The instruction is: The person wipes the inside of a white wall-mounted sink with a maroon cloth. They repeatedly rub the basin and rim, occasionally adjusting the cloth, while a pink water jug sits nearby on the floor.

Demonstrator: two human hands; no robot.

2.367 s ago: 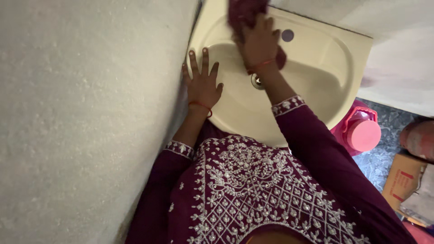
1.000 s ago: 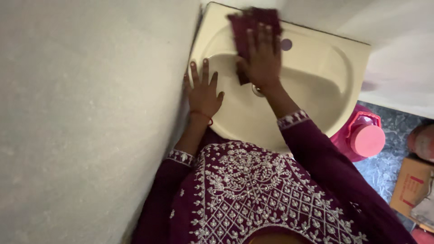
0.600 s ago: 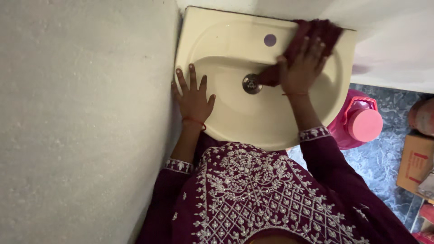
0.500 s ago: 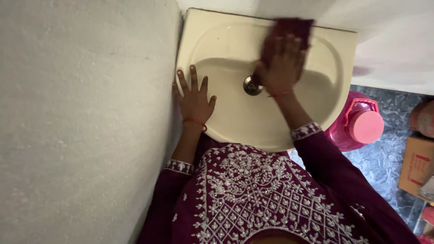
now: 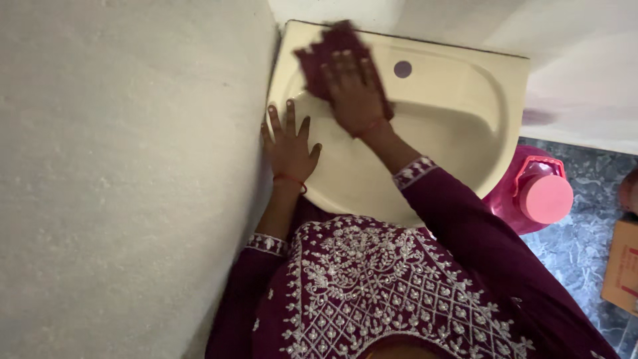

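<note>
Right hand flat, pressing cloth at sink back-left rim, left hand spread open on wall-side edge

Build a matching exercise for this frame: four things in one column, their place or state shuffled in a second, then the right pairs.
Things:
1. left hand
2. right hand
3. cloth
4. pink jug

Places or states:
A. on the floor to the right of the sink
B. flat on the sink's left rim, fingers spread, holding nothing
C. dark red, spread over the sink's back left corner
D. pressed down on top of the cloth

Pairs: 1-B, 2-D, 3-C, 4-A
</note>
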